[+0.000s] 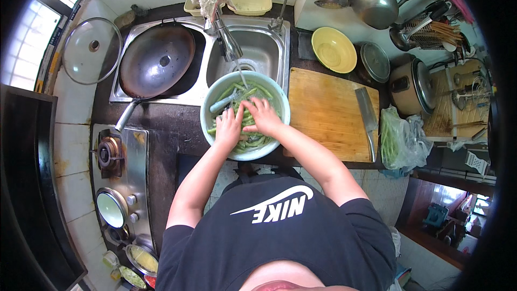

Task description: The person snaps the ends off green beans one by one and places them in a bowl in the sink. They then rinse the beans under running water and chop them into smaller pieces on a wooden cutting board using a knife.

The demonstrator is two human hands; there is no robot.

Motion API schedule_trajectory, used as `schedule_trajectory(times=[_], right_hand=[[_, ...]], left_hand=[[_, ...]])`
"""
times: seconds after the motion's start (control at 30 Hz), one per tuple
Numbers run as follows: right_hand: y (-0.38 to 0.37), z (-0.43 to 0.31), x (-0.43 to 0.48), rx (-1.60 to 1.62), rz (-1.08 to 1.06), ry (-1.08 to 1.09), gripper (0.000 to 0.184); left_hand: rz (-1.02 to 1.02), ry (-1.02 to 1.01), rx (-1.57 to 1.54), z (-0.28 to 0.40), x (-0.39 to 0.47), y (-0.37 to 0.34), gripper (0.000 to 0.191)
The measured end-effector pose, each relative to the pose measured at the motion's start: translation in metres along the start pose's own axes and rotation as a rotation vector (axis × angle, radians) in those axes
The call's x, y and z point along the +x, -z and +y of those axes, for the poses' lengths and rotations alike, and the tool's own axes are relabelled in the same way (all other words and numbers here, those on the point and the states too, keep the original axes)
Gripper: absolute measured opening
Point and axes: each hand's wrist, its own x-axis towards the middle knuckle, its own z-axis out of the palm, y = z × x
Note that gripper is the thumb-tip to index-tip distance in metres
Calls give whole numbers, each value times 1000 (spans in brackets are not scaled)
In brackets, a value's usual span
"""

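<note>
Both hands are on green beans (pixel 253 142) lying in water in a pale blue basin (pixel 205 129), which stands at the front edge of the sink. My left hand (pixel 229 128) presses on the beans at the left, its fingers apart. Beside it, my right hand (pixel 263 118) is spread over the middle of the heap. Neither hand plainly grips anything. A light blue handle (pixel 220 104) pokes out among the beans by my left fingertips; what it belongs to is hidden. Water runs from the metal faucet (pixel 230 44) into the basin's far side.
On the right lies a wooden cutting board (pixel 323 117) with a cleaver (pixel 366 115). Beyond are a yellow bowl (pixel 334 50) and a plastic bag (pixel 398 141) of green vegetables. A wok (pixel 157 60) covers the left sink bowl, its handle reaching over the gas stove (pixel 135 161).
</note>
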Motion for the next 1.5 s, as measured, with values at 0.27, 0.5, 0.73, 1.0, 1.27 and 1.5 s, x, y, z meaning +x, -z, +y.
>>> schedule_trajectory(times=[0.27,0.5,0.73,1.0,1.27,1.5], right_hand=[[27,34,22,383,103,80,74],[5,5,-2,85,-77,-158,105],[21,29,10,349,11,-20,59],[12,-8,0,168,-115,-85,82],[15,19,4,227,19,58,77],[15,-4,-16,-45,-211,-12,114]], left_hand=[[65,-134,-365,-27,12,27,92],[-126,-14,66,6,-12,18,115],[171,-16,-187,-5,0,25,62],[95,-89,-64,-9,2,7,91],[139,-109,-365,-23,3,15,79],[-97,-57,-81,-2,-14,15,119]])
